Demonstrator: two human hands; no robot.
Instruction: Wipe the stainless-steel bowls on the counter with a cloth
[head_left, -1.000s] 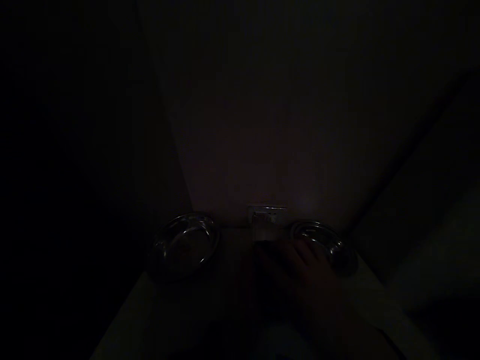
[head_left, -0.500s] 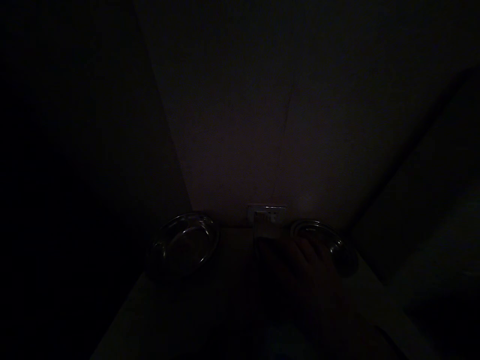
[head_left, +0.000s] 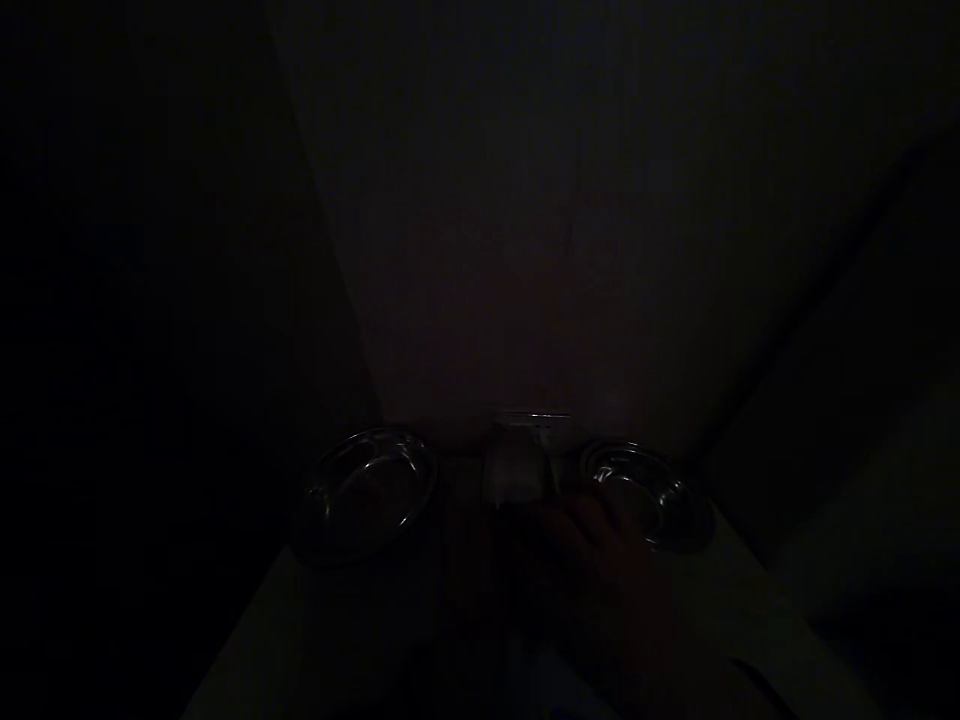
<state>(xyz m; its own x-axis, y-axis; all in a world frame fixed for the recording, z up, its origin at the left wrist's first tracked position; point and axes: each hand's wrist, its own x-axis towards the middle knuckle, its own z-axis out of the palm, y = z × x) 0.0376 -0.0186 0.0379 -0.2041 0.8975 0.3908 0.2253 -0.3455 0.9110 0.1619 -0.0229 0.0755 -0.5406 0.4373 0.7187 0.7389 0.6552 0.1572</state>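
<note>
The picture is very dark. My right hand (head_left: 592, 535) reaches in from the lower right, its fingers curled round a pale container (head_left: 517, 472) that looks like a glass or small jar; its exact kind is too dark to tell. A dim reddish shape just left of the container appears to be my left hand (head_left: 469, 555), with its fingers lost in shadow. To the left lies a shiny metal bowl or dish (head_left: 375, 490). A second metal dish (head_left: 645, 490) is behind and to the right of my right hand, partly covered by it.
Both dishes rest on a pale tabletop (head_left: 742, 590). Behind it rises a plain wall (head_left: 480, 300) with a socket plate (head_left: 551, 418) low down, partly hidden by the container. A dark slanting edge runs along the right side.
My right hand and the container have moved a little left and nearer to me, showing more of the right dish. A faint shape of my left hand now appears beside the container.
</note>
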